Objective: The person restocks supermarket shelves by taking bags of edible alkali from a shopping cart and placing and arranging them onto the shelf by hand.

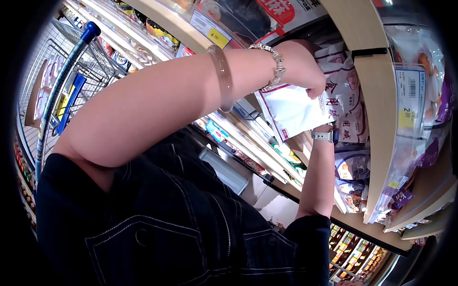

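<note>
My left hand (303, 66), with a clear bangle and a beaded bracelet on its arm, reaches across to the shelf. Its fingers curl out of sight behind the packets, and the thumb presses on a white packet with a pink edge (296, 114). Packets of edible alkali with dark red Chinese print (350, 88) stand right beside it on the shelf. My right hand (324, 127), wearing a watch at the wrist, comes up from below against the lower edge of the white packet. That packet hides its fingers.
A shopping cart (88, 33) with goods in it stands at the left. Price tags (217, 35) line the shelf edges. A wooden upright (374, 109) borders the packets, with bagged goods (424, 62) beyond it. Lower down are more bags (353, 167) and a grey bin-like container (224, 171).
</note>
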The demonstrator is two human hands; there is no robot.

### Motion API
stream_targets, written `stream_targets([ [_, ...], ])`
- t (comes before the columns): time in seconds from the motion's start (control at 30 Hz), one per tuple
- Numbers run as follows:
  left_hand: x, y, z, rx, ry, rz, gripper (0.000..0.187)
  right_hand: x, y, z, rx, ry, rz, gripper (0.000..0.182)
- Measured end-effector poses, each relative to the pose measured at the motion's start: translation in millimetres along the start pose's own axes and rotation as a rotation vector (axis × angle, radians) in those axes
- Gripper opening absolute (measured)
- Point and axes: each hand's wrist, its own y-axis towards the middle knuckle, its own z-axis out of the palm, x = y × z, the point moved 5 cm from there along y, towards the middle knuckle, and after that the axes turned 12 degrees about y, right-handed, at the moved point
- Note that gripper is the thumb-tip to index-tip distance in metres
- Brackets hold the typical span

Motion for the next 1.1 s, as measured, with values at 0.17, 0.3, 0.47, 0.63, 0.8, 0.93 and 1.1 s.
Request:
stream_targets([
  [0.17, 4.7, 2.4, 2.5, -0.090, -0.072, 0.015, 0.030, -0.8, 0.0, 1.0, -0.007, 0.005, 0.004, 0.025],
  [0.3, 2.7, 0.8, -0.5, -0.056, -0.073, -0.044, 0.030, 1.0, 3.5, 2.4, -0.006, 0.004, 0.003, 0.024],
  [0.47, -1.0, -3.9, -0.9, 0.009, -0.161, -0.078, 0.058, 2.1, 10.8, 0.3, -0.021, -0.002, 0.008, 0.023],
  [0.63, -12.1, -22.2, -2.4, 0.165, 0.154, -0.055, 0.055, 2.7, 5.7, -10.8, -0.040, 0.108, 0.056, 0.022],
  [0.8, -23.4, -84.9, 2.4, -0.360, 0.196, 0.472, 0.040, 5.3, -25.9, -40.0, -0.125, 0.486, 0.195, 0.021],
  [0.93, -8.4, -143.5, 0.6, -0.301, 0.097, 0.645, 0.025, 25.8, -87.5, -66.5, -0.287, 0.250, 0.202, 0.016],
  [1.1, 31.9, -174.7, 2.7, -0.139, 0.143, 0.455, 0.024, 94.9, -96.5, -38.1, -0.068, 0.135, -0.068, 0.016],
])
